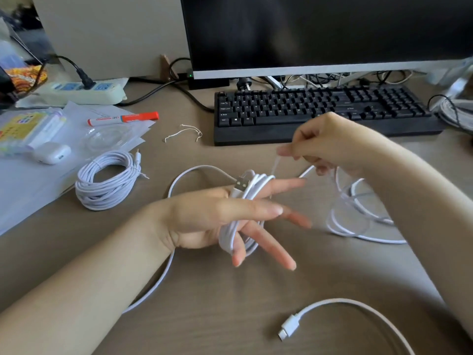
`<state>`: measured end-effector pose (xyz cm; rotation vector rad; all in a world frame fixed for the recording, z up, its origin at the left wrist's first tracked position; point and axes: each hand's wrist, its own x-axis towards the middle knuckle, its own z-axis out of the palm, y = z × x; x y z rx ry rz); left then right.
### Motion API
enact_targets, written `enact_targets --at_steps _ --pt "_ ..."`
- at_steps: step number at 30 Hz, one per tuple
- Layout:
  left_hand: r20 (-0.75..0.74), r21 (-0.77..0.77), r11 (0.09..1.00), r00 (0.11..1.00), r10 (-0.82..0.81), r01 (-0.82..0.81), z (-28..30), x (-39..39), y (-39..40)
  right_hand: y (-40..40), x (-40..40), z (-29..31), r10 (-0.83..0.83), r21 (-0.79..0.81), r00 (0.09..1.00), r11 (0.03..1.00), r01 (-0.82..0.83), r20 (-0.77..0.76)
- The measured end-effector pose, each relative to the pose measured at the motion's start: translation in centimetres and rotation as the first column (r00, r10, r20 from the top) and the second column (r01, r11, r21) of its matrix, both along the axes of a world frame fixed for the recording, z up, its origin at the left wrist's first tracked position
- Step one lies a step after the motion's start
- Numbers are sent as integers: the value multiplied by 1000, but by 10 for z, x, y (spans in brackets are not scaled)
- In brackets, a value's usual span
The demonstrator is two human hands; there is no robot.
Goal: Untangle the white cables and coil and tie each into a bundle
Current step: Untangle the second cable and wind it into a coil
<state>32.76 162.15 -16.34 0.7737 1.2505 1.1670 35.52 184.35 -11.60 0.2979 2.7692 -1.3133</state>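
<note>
Cable half-wound on left hand

My left hand (225,221), fingers spread straight, carries the white cable (245,198) looped around them. My right hand (330,144) pinches its free run just far-right, ready to sweep another turn across the fingers.

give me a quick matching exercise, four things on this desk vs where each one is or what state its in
1. USB plug
2. tied bundle
3. marker
4. twist tie

a. on the papers
b. bare desk, left of the keyboard
c. on the left hand, among the wraps
d. coiled, at the papers' edge

Pairs: 1-c, 2-d, 3-a, 4-b
</note>
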Motion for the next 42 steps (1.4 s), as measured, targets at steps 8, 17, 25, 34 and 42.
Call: enact_targets --at_steps 8,17,25,34,42 --pt "54 71 862 865 499 -502 19 5 21 -56 23 15 37 -91 970 994 -61 -240" --pt "160 186 713 737 656 -675 29 15 25 -89 44 6 184 129 930 980 -150 -319" --pt "280 217 544 586 761 -810 33 6 24 -76 51 30 340 283 939 896 -341 55" --pt "452 211 516 551 701 -830 44 2 20 -41 35 21 536 279 784 737 -616 314" --pt "422 331 598 682 598 -730 59 -8 5 -18 17 8 463 350 859 785 -511 218"
